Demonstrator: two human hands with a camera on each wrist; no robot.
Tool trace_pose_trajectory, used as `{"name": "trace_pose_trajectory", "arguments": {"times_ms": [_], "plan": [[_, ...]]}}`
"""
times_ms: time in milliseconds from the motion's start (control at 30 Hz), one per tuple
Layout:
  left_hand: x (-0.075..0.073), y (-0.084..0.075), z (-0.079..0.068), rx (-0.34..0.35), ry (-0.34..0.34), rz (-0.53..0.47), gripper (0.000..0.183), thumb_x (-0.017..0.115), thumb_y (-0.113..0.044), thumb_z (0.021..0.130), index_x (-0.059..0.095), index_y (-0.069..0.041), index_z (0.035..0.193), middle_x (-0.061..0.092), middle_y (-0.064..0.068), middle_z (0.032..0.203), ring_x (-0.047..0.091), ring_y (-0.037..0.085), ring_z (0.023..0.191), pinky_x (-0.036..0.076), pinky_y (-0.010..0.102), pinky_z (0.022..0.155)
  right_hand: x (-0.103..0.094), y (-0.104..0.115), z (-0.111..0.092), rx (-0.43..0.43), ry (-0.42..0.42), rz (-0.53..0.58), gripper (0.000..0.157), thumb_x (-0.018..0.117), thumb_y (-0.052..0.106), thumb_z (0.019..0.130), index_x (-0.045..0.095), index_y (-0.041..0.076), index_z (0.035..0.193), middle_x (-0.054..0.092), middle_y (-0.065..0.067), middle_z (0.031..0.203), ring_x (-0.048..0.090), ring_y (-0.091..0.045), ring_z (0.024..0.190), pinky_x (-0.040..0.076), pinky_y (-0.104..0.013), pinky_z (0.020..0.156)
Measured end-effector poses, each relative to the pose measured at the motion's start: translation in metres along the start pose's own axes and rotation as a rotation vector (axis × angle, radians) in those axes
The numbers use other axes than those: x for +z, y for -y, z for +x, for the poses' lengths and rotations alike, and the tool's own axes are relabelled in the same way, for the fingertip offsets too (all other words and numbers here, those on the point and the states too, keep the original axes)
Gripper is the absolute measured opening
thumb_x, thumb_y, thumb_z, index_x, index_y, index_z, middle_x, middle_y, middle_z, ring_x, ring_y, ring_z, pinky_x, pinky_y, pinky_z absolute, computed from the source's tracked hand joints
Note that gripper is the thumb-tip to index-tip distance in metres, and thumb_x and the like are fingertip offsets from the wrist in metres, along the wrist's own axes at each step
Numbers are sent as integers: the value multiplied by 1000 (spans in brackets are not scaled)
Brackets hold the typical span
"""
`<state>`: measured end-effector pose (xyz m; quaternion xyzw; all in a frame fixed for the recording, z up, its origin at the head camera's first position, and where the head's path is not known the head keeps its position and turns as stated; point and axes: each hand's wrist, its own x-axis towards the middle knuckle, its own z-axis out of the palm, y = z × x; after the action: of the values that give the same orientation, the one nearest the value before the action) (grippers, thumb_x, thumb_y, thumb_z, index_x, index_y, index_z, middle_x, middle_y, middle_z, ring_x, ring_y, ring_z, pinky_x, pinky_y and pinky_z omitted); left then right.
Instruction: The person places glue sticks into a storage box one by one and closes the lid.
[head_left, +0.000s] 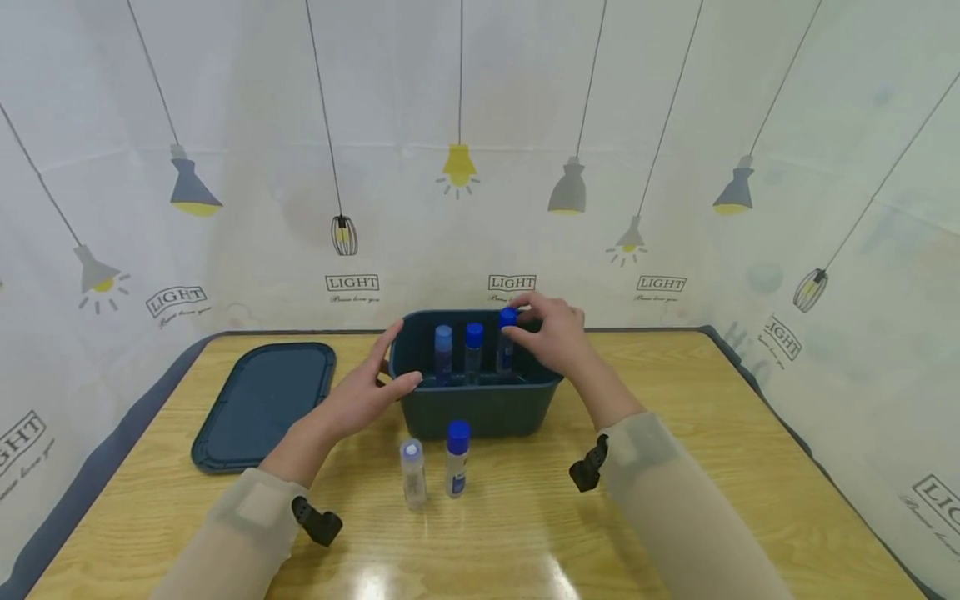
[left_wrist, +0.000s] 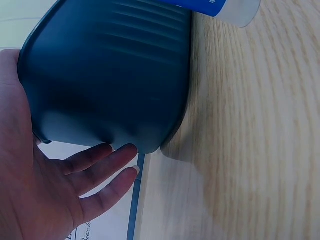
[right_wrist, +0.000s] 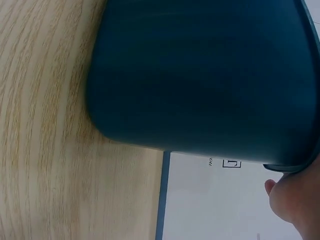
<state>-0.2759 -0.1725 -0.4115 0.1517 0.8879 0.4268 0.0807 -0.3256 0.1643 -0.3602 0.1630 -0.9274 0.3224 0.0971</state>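
Note:
A dark teal plastic bin (head_left: 476,412) stands on the table. My left hand (head_left: 362,396) spreads across its left end, thumb at the front rim and index finger toward the back corner; in the left wrist view its other fingers reach along the end wall. With thumb and fingers my right hand (head_left: 553,335) pinches the blue cap of a glue stick (head_left: 505,354), upright inside the bin's right part. Two more blue-capped glue sticks, one on the left (head_left: 443,358) and one in the middle (head_left: 473,354), stand inside. The right wrist view shows mostly the bin's outer wall.
In front of the bin stand a blue-capped glue stick (head_left: 457,458) and a clear tube with a pale top (head_left: 413,477). A dark flat lid (head_left: 270,400) lies on the wooden table (head_left: 675,417) at the left. A lamp-printed curtain (head_left: 465,233) hangs behind.

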Motion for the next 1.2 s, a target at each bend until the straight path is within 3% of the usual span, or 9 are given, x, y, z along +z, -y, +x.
{"name": "trace_pose_trajectory", "arguments": {"times_ms": [667, 1200], "plan": [[1, 1, 1, 4, -7, 20, 92, 58, -64, 107, -3, -49, 175, 56, 22, 144, 66, 34, 114, 57, 52, 97, 4, -3, 2, 85, 145, -104, 37, 78, 33, 104, 66, 18, 136, 82, -7, 124, 70, -31, 129, 20, -67, 124], [1, -2, -1, -5, -2, 19, 94, 57, -70, 106, -3, -49, 175, 55, 23, 145, 66, 34, 114, 57, 51, 95, 2, 1, 0, 128, 168, -94, 39, 76, 32, 105, 64, 18, 139, 80, -8, 130, 70, -31, 130, 21, -66, 126]]}}
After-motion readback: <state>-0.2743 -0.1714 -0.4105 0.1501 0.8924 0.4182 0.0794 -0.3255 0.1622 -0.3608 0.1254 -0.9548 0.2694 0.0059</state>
